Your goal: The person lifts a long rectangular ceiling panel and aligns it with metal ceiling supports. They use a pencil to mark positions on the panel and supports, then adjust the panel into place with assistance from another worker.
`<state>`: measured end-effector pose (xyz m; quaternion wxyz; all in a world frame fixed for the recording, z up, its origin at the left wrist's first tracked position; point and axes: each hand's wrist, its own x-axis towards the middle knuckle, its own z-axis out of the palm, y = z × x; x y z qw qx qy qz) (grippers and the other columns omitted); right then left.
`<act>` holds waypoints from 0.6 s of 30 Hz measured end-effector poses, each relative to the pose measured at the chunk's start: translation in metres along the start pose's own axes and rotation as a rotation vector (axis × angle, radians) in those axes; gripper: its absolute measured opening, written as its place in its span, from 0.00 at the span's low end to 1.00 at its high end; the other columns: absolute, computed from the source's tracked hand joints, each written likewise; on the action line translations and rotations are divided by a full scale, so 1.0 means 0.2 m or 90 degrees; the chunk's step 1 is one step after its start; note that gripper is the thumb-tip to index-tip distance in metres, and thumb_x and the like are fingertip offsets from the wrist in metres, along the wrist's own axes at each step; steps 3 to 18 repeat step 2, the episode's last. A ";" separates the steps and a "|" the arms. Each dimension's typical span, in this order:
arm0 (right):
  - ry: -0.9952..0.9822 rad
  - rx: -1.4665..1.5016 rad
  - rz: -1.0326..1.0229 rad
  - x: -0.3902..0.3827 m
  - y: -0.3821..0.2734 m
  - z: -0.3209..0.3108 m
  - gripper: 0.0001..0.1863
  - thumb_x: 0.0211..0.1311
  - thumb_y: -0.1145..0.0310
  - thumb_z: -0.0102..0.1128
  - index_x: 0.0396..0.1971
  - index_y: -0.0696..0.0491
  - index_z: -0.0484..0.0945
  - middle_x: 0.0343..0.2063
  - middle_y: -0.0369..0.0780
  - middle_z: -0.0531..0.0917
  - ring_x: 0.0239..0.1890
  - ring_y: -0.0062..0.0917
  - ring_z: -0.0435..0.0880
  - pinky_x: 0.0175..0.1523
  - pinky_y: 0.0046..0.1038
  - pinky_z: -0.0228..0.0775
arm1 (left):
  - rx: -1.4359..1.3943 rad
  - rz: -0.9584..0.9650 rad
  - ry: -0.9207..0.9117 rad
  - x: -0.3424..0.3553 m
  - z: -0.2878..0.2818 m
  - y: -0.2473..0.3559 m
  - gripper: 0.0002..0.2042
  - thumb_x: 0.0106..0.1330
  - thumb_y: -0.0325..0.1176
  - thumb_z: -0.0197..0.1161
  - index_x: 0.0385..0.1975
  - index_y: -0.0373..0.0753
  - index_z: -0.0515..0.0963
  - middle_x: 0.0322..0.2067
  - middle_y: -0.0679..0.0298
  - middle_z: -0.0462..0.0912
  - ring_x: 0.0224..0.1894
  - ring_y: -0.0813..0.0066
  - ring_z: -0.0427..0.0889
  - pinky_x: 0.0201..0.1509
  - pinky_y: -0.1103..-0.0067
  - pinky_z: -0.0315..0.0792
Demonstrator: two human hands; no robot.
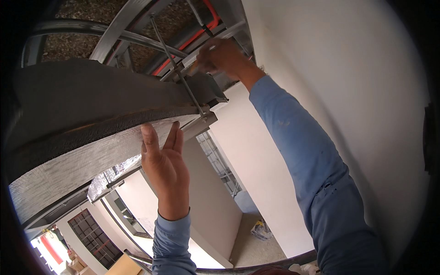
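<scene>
My left hand [167, 167] is open, with its thumb and fingers stretched upward against the silver foil-faced side of a long duct [82, 160]. The duct's upper side is dark grey, with a thick, rough black edge. Higher up, my right hand [221, 57] has its fingers curled, slightly smeared by motion. A thin yellowish-brown thing shows at its fingertips, too blurred to name. Just below that hand is the dark end of the duct with a metal bracket [220, 99]. A threaded rod [176, 68] runs down past it to the metal support channel [206, 121].
Metal framing [121, 32] and an orange pipe [197, 34] cross overhead. A white wall [339, 59] rises close by my right arm. Far below lie the floor [254, 250] and a plastic bag [261, 230]. A barred window [91, 233] stands at lower left.
</scene>
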<state>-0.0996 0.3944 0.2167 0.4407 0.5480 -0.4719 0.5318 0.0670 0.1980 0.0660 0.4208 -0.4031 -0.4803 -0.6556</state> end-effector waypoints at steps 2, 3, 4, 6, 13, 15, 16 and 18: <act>-0.104 0.007 0.175 0.04 0.13 -0.03 0.15 0.49 0.61 0.75 0.37 0.49 0.87 0.43 0.44 0.87 0.45 0.31 0.86 0.49 0.34 0.82 | -0.006 -0.008 0.005 0.00 0.00 0.00 0.53 0.65 0.54 0.68 0.77 0.42 0.34 0.74 0.39 0.26 0.69 0.37 0.64 0.68 0.61 0.70; -0.104 0.007 0.175 0.04 0.13 -0.03 0.15 0.49 0.61 0.75 0.37 0.49 0.87 0.43 0.44 0.87 0.45 0.31 0.86 0.49 0.34 0.82 | -0.006 -0.008 0.005 0.00 0.00 0.00 0.53 0.65 0.54 0.68 0.77 0.42 0.34 0.74 0.39 0.26 0.69 0.37 0.64 0.68 0.61 0.70; -0.104 0.007 0.175 0.04 0.13 -0.03 0.15 0.49 0.61 0.75 0.37 0.49 0.87 0.43 0.44 0.87 0.45 0.31 0.86 0.49 0.34 0.82 | -0.006 -0.008 0.005 0.00 0.00 0.00 0.53 0.65 0.54 0.68 0.77 0.42 0.34 0.74 0.39 0.26 0.69 0.37 0.64 0.68 0.61 0.70; -0.104 0.007 0.175 0.04 0.13 -0.03 0.15 0.49 0.61 0.75 0.37 0.49 0.87 0.43 0.44 0.87 0.45 0.31 0.86 0.49 0.34 0.82 | -0.006 -0.008 0.005 0.00 0.00 0.00 0.53 0.65 0.54 0.68 0.77 0.42 0.34 0.74 0.39 0.26 0.69 0.37 0.64 0.68 0.61 0.70; -0.104 0.007 0.175 0.04 0.13 -0.03 0.15 0.49 0.61 0.75 0.37 0.49 0.87 0.43 0.44 0.87 0.45 0.31 0.86 0.49 0.34 0.82 | -0.006 -0.008 0.005 0.00 0.00 0.00 0.53 0.65 0.54 0.68 0.77 0.42 0.34 0.74 0.39 0.26 0.69 0.37 0.64 0.68 0.61 0.70; -0.104 0.007 0.175 0.04 0.13 -0.03 0.15 0.49 0.61 0.75 0.37 0.49 0.87 0.43 0.44 0.87 0.45 0.31 0.86 0.49 0.34 0.82 | -0.006 -0.008 0.005 0.00 0.00 0.00 0.53 0.65 0.54 0.68 0.77 0.42 0.34 0.74 0.39 0.26 0.69 0.37 0.64 0.68 0.61 0.70; -0.104 0.007 0.175 0.04 0.13 -0.03 0.15 0.49 0.61 0.75 0.37 0.49 0.87 0.43 0.44 0.87 0.45 0.31 0.86 0.49 0.34 0.82 | -0.006 -0.008 0.005 0.00 0.00 0.00 0.53 0.65 0.54 0.68 0.77 0.42 0.34 0.74 0.39 0.26 0.69 0.37 0.64 0.68 0.61 0.70; -0.104 0.007 0.175 0.04 0.13 -0.03 0.15 0.49 0.61 0.75 0.37 0.49 0.87 0.43 0.44 0.87 0.45 0.31 0.86 0.49 0.34 0.82 | -0.006 -0.008 0.005 0.00 0.00 0.00 0.53 0.65 0.54 0.68 0.77 0.42 0.34 0.74 0.39 0.26 0.69 0.37 0.64 0.68 0.61 0.70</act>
